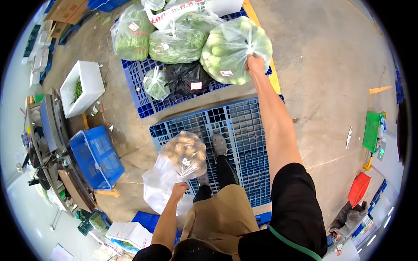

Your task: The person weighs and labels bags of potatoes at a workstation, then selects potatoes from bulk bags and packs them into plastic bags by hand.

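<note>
My right hand is closed round the gathered neck of a large clear bag of pale green vegetables, which rests at the right end of the far blue pallet. Low in front of me, my left hand grips a clear bag of brown, round, potato-like vegetables. A whitish translucent bag hangs against that hand too; its contents are unclear. Beside the pale green vegetables lie a black bag, a small clear bag of greens and a bag of leafy greens.
My feet are over a nearer blue pallet. Another bag of greens and a white printed box sit on the far pallet. To the left stand a white foam box and a blue crate; a green crate is at right.
</note>
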`<action>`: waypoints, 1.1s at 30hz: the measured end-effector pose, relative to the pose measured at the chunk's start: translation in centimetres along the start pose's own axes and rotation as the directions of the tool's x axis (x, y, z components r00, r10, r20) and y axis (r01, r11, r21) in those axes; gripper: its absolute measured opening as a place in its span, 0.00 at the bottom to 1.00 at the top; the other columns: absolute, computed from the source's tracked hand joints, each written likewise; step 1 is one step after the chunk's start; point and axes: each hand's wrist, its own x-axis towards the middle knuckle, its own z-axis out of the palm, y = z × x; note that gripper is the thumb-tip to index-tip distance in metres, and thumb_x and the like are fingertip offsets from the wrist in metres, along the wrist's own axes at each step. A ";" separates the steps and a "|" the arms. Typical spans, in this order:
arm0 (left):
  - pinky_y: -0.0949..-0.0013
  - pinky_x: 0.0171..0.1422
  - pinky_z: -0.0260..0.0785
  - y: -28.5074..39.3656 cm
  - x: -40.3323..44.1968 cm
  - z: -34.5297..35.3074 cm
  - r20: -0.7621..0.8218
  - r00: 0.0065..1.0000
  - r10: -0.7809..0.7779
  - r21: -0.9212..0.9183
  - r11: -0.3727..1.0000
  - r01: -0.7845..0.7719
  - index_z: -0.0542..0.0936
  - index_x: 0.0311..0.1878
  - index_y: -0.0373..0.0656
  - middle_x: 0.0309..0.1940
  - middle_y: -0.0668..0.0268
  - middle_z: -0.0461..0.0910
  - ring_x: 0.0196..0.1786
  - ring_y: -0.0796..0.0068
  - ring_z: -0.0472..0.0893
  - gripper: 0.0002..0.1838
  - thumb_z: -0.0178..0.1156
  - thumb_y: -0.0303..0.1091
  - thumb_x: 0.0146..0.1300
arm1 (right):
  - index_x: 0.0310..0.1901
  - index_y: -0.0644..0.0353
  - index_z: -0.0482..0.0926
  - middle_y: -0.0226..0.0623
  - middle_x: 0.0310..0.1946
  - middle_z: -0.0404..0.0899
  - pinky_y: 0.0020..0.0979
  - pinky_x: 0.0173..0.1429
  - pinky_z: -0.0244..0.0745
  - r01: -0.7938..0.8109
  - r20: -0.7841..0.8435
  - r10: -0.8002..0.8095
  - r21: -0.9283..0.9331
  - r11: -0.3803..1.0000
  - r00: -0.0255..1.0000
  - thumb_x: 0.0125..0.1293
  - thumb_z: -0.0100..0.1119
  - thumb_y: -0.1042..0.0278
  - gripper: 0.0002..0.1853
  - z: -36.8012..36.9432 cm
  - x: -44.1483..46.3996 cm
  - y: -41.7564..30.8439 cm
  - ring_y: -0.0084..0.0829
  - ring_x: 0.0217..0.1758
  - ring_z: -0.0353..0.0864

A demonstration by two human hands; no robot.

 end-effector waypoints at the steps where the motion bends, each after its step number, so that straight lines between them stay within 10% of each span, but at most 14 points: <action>1: 0.70 0.19 0.62 0.4 -0.4 0.0 0.009 1.000 0.010 0.013 1.000 -0.010 0.85 0.28 0.42 0.17 0.64 0.77 0.16 0.74 0.72 0.09 0.57 0.32 0.48 | 0.37 0.68 0.78 0.38 0.16 0.72 0.33 0.19 0.64 0.086 0.122 -0.085 -0.005 0.996 0.989 0.56 0.49 0.72 0.11 1.0 -0.1 0.3 0.29 0.15 0.68; 4: 0.69 0.18 0.60 1.7 -0.4 0.1 0.031 0.999 0.029 -0.070 0.997 -0.027 0.84 0.27 0.41 0.15 0.65 0.74 0.14 0.75 0.69 0.09 0.57 0.32 0.49 | 0.44 0.64 0.80 0.49 0.22 0.78 0.40 0.31 0.72 0.591 0.410 -0.455 -0.318 0.741 0.791 0.53 0.52 0.70 0.16 3.5 -6.8 1.9 0.39 0.24 0.78; 7: 0.69 0.17 0.57 0.5 1.2 0.5 0.008 0.999 0.052 -0.086 0.995 -0.052 0.84 0.26 0.41 0.14 0.66 0.74 0.13 0.76 0.67 0.10 0.55 0.32 0.48 | 0.46 0.55 0.81 0.51 0.36 0.81 0.43 0.45 0.76 0.730 0.862 -0.009 -0.424 0.536 0.507 0.50 0.52 0.71 0.19 3.7 -20.8 8.3 0.48 0.39 0.80; 8: 0.69 0.16 0.56 0.3 1.0 0.2 0.007 0.998 0.069 -0.051 0.996 -0.068 0.83 0.24 0.39 0.14 0.65 0.74 0.12 0.76 0.67 0.11 0.53 0.33 0.48 | 0.51 0.55 0.79 0.50 0.39 0.80 0.42 0.50 0.75 0.777 0.847 -0.226 -0.292 0.557 0.481 0.49 0.54 0.74 0.23 2.5 -27.1 10.6 0.48 0.45 0.79; 9: 0.69 0.16 0.56 -0.1 0.3 0.0 0.022 0.998 0.059 -0.048 0.997 -0.057 0.83 0.24 0.39 0.14 0.65 0.74 0.13 0.75 0.67 0.11 0.53 0.33 0.47 | 0.58 0.56 0.73 0.50 0.47 0.78 0.40 0.54 0.73 0.697 0.874 0.201 -0.476 0.537 0.442 0.47 0.55 0.78 0.30 2.1 -32.3 9.9 0.47 0.50 0.77; 10: 0.69 0.17 0.56 -0.4 -0.8 -0.2 0.035 0.998 0.048 -0.043 0.998 -0.047 0.83 0.23 0.38 0.13 0.64 0.74 0.13 0.75 0.67 0.11 0.53 0.33 0.47 | 0.62 0.51 0.68 0.48 0.63 0.66 0.40 0.63 0.68 0.718 0.951 0.095 -0.286 0.635 0.294 0.48 0.58 0.73 0.34 2.0 -35.7 18.0 0.44 0.63 0.69; 13: 0.67 0.17 0.59 -2.5 -1.3 -0.2 -0.001 0.999 0.035 0.041 0.999 -0.035 0.81 0.22 0.36 0.14 0.61 0.74 0.14 0.73 0.69 0.11 0.53 0.32 0.46 | 0.66 0.49 0.64 0.46 0.64 0.64 0.39 0.67 0.63 0.568 0.956 0.243 -0.294 0.769 0.167 0.48 0.58 0.78 0.38 0.5 -47.2 22.6 0.46 0.67 0.63; 19: 0.68 0.15 0.55 3.7 -5.7 2.9 -0.015 0.993 0.118 0.099 0.988 -0.116 0.73 0.18 0.37 0.13 0.62 0.70 0.12 0.71 0.67 0.08 0.50 0.28 0.50 | 0.57 0.53 0.70 0.45 0.56 0.71 0.38 0.59 0.68 0.419 0.916 -0.265 0.123 0.900 0.300 0.46 0.67 0.69 0.32 -0.9 -50.2 31.2 0.44 0.59 0.71; 20: 0.66 0.20 0.63 5.0 -6.4 3.5 0.004 0.998 0.068 0.110 0.992 -0.068 0.76 0.19 0.35 0.15 0.59 0.74 0.17 0.71 0.72 0.10 0.53 0.32 0.47 | 0.47 0.58 0.73 0.45 0.43 0.77 0.38 0.50 0.72 0.283 0.971 0.027 -0.096 0.954 0.238 0.45 0.68 0.68 0.24 -1.4 -48.5 28.1 0.44 0.48 0.77; 23: 0.67 0.20 0.62 8.3 -8.1 5.7 0.107 0.972 0.209 0.179 0.958 -0.226 0.77 0.20 0.35 0.15 0.59 0.74 0.17 0.71 0.72 0.10 0.54 0.32 0.46 | 0.35 0.59 0.74 0.43 0.32 0.80 0.38 0.42 0.72 0.364 0.991 -0.031 -0.019 0.931 0.131 0.41 0.71 0.67 0.19 -4.8 -44.5 23.7 0.44 0.40 0.80; 24: 0.67 0.18 0.60 9.9 -8.5 6.9 0.065 0.978 0.198 0.227 0.952 -0.208 0.78 0.19 0.36 0.15 0.60 0.73 0.16 0.72 0.71 0.08 0.53 0.31 0.45 | 0.32 0.59 0.74 0.41 0.27 0.80 0.39 0.39 0.72 0.222 0.969 -0.076 0.023 0.975 0.234 0.38 0.71 0.67 0.18 -6.2 -44.3 23.2 0.44 0.36 0.80; 27: 0.72 0.15 0.53 16.7 -13.3 9.9 0.201 0.938 0.281 0.169 0.934 -0.316 0.74 0.15 0.38 0.12 0.66 0.69 0.13 0.78 0.65 0.09 0.49 0.26 0.46 | 0.31 0.59 0.74 0.43 0.27 0.79 0.40 0.37 0.72 0.488 0.821 -0.375 0.138 0.862 0.430 0.35 0.70 0.66 0.19 -10.2 -42.7 21.0 0.47 0.35 0.79; 33: 0.72 0.17 0.53 23.5 -15.2 17.0 0.335 0.872 0.356 0.295 0.840 -0.456 0.77 0.16 0.38 0.13 0.67 0.70 0.15 0.78 0.65 0.08 0.51 0.26 0.45 | 0.22 0.58 0.72 0.45 0.23 0.77 0.43 0.37 0.72 0.553 0.668 -0.332 -0.144 0.821 0.667 0.32 0.67 0.62 0.16 -18.6 -37.5 17.9 0.50 0.33 0.78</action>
